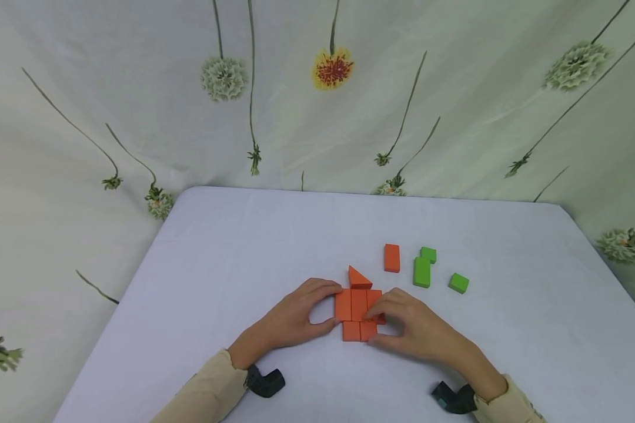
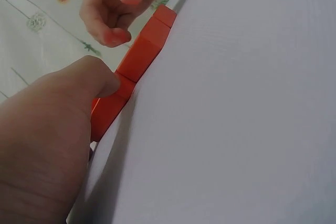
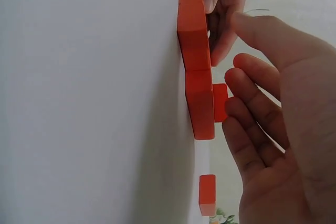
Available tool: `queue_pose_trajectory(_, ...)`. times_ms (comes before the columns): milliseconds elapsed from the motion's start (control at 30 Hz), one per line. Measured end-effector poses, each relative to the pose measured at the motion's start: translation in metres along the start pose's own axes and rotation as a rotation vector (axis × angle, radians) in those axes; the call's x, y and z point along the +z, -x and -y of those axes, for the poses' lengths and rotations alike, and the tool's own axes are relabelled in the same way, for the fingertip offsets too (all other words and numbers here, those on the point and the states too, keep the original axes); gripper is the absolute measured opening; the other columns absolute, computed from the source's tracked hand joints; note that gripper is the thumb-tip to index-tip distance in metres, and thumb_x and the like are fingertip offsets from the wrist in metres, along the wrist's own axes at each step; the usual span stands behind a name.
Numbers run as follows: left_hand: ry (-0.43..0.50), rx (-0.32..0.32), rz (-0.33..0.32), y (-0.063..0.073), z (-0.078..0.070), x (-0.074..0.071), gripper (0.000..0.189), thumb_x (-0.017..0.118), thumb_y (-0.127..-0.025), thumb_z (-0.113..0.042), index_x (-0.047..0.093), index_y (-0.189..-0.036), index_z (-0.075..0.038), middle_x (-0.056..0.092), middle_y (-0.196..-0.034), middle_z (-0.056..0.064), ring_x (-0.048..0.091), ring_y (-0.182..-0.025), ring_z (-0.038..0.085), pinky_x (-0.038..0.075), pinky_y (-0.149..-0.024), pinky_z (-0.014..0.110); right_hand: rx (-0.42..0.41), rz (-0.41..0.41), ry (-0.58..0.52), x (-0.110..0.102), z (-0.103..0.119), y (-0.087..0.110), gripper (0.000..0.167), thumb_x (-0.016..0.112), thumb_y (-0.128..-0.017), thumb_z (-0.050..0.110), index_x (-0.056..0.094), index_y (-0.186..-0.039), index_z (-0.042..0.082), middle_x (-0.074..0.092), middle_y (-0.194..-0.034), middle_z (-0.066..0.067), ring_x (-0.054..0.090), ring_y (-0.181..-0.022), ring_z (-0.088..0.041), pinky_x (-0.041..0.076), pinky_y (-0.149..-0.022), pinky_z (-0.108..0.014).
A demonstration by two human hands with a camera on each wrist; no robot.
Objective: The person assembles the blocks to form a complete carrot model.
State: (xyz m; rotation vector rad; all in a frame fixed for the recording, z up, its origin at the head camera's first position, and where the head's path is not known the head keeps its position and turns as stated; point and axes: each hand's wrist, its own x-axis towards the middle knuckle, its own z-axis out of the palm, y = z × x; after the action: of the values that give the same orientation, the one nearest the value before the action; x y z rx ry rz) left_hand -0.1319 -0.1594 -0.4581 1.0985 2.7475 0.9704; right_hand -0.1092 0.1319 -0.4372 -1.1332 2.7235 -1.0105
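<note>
A flat group of red-orange wooden blocks lies on the table: upright rectangular blocks (image 1: pixel 358 304) side by side, a triangular block (image 1: pixel 360 279) above them and two small square blocks (image 1: pixel 351 331) below. My left hand (image 1: pixel 301 311) holds the leftmost rectangular block (image 1: pixel 343 305), index finger at its top corner and thumb at its bottom corner. Over the group's right side hovers my right hand (image 1: pixel 413 326), fingers and thumb spread apart. In the right wrist view its fingers (image 3: pixel 252 124) are loosely bent, with nothing between them. They partly hide the right-hand blocks in the head view.
Beyond the group lies a single red-orange block (image 1: pixel 392 258). To its right are several green blocks (image 1: pixel 421 272), one of them (image 1: pixel 458 283) set apart. A white cloth covers the table (image 1: pixel 243 235), and a flowered curtain (image 1: pixel 296 117) hangs behind it.
</note>
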Motion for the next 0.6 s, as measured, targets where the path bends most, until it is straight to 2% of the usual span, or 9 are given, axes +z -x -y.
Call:
queue_pose_trajectory(167,0.003,0.005,-0.003,0.001,-0.001,-0.001,0.057,0.077,-0.092,-0.029,0.057,-0.144,-0.017,0.057,-0.144,-0.002,0.051,-0.136,0.014,0.049,-0.112,0.035,-0.009,-0.093,0.005,-0.003,-0.004,-0.003,0.034,0.086,-0.086,0.024,0.074,-0.117,0.024,0.068,-0.112,0.017,0.061,-0.106,-0.003,0.058,-0.09,-0.027)
queue_pose_trajectory(333,0.005,-0.019,0.014,0.0,-0.001,-0.001,0.057,0.076,-0.093,-0.03,0.056,-0.145,-0.018,0.057,-0.145,-0.003,0.05,-0.137,0.012,0.048,-0.113,0.033,0.06,-0.168,0.031,-0.008,-0.006,-0.008,0.035,0.085,-0.086,0.021,0.073,-0.119,0.021,0.071,-0.113,0.012,0.064,-0.108,-0.007,0.06,-0.091,-0.033)
queue_pose_trajectory(600,0.007,-0.024,0.018,0.0,-0.002,-0.001,0.058,0.076,-0.093,-0.03,0.056,-0.146,-0.017,0.057,-0.145,-0.002,0.05,-0.137,0.013,0.048,-0.113,0.034,0.18,-0.285,0.097,-0.012,-0.015,-0.016,0.037,0.086,-0.084,0.015,0.072,-0.119,0.01,0.073,-0.111,-0.001,0.069,-0.101,-0.019,0.062,-0.086,-0.041)
